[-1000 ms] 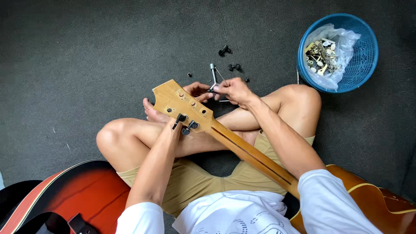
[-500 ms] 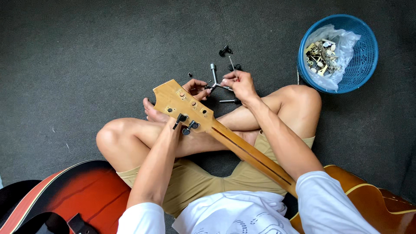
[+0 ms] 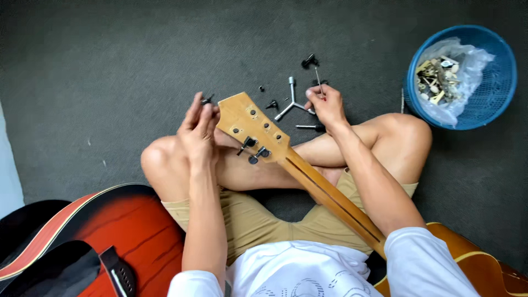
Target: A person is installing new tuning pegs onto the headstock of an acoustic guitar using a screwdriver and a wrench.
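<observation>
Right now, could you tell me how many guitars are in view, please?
2. One lies across the person's lap, its headstock between the hands. A red sunburst guitar lies on the floor at lower left. Others may be out of frame.

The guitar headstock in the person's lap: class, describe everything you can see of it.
The pale wooden guitar headstock is flat and angular, its back facing up, tilted toward the upper left across the person's crossed legs. Small dark screw or post holes dot its face, and two black tuning pegs stick out along its lower edge; the upper edge shows none. It runs into a tan wooden neck with a dark centre stripe. The left hand touches its upper-left corner, fingers pinching a small black part.
</observation>
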